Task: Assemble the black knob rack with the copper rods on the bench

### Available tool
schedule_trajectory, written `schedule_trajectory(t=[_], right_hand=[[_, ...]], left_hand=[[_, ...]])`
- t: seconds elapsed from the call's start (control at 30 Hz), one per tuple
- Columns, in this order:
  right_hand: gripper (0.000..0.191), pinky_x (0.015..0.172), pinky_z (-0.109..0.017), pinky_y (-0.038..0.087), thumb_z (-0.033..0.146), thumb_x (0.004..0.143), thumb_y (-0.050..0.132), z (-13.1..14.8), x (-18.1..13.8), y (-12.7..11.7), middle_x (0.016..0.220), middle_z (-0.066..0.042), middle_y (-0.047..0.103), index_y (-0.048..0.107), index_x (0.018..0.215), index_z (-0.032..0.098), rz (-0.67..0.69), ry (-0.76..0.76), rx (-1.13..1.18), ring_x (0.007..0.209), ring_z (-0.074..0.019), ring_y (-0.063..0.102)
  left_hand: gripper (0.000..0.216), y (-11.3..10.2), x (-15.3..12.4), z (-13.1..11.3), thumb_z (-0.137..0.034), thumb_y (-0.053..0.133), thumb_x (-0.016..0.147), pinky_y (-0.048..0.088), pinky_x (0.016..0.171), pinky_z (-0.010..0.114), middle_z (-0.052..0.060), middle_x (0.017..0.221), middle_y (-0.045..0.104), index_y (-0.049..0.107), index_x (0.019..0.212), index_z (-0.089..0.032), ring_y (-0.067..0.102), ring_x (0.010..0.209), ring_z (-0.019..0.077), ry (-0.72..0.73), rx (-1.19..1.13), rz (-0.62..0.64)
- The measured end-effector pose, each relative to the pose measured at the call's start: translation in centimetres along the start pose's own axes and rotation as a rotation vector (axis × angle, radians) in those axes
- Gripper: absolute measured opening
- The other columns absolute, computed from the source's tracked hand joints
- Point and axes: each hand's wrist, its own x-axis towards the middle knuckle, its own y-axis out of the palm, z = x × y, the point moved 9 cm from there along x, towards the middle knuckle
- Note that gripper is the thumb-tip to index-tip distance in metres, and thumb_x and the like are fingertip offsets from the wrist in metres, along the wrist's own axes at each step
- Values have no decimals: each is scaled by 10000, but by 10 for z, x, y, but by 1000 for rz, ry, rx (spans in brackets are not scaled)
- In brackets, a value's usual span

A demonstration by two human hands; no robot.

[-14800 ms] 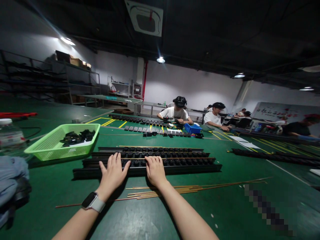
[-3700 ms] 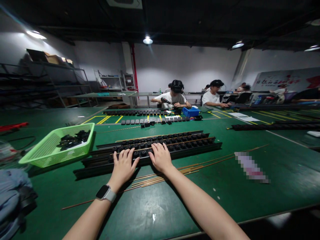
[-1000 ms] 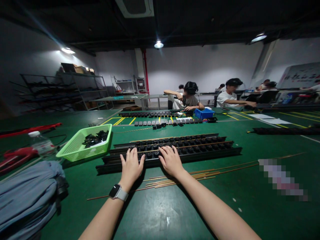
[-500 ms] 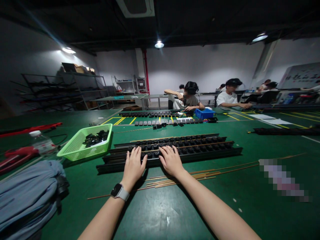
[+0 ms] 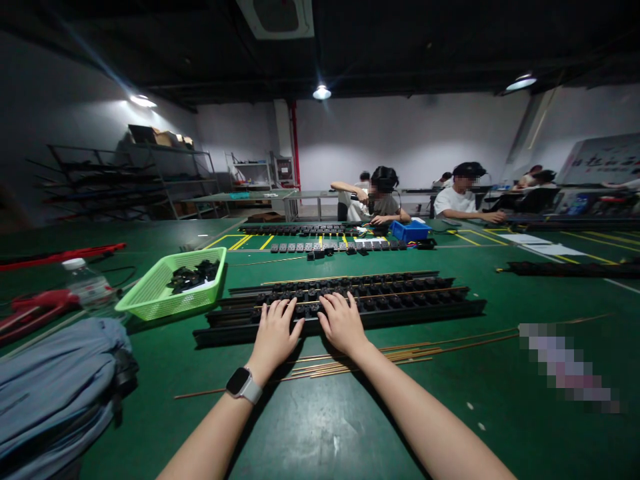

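Observation:
Both hands rest side by side on the nearest of several long black strips (image 5: pixel 425 308) fitted with rows of black socket modules on the green table. My left hand (image 5: pixel 275 335), a smartwatch on its wrist, lies flat with its fingers stretched over the modules. My right hand (image 5: pixel 341 323) lies flat beside it, fingers spread on the same strip. Thin copper rods (image 5: pixel 400 353) lie on the table just in front of the strips, under my right forearm. One copper rod runs along the top of a strip.
A green basket (image 5: pixel 150 305) with black parts stands to the left, a water bottle (image 5: pixel 87 288) and grey cloth (image 5: pixel 55 387) further left. Across the table people sit at more black strips and a blue bin (image 5: pixel 410 231). Shelving lines the left wall.
My left hand has slid a little to the right along the strip, closer to my right hand. The right hand has stayed about where it was.

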Motion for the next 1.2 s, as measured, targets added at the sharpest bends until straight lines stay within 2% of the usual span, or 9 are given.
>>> schedule_trajectory(t=[0.17,0.3,0.93,1.2], right_hand=[[528,1332,-608,176,422,1133,457,24,6,1,1685,-99,493,481,1634,258,-10,-87,20,1599,-301,349],[576,1333,-604,187,492,1143,432,35,5,13,1685,-93,496,442,1660,238,59,-126,56,1582,-309,384],[569,1346,-576,167,461,1142,449,12,-1,9,1689,-108,488,454,1656,217,63,-71,-7,1603,-299,363],[591,1344,-566,186,444,1142,428,3,-3,9,1704,-106,463,412,1679,196,58,-45,-18,1613,-297,348]], left_hand=[[560,3,0,3,-449,475,1060,300,1304,655,157,1486,648,560,1564,-219,534,1441,348,-2,-3,-3],[558,8,-1,5,-435,469,1063,283,1308,660,157,1490,639,556,1563,-204,526,1444,352,-4,2,14],[563,9,0,7,-448,489,1072,333,1281,684,165,1436,659,544,1573,-196,562,1401,345,6,3,-16],[584,9,-1,7,-456,494,1069,339,1278,691,164,1443,659,524,1595,-205,559,1410,347,12,-1,-30]])
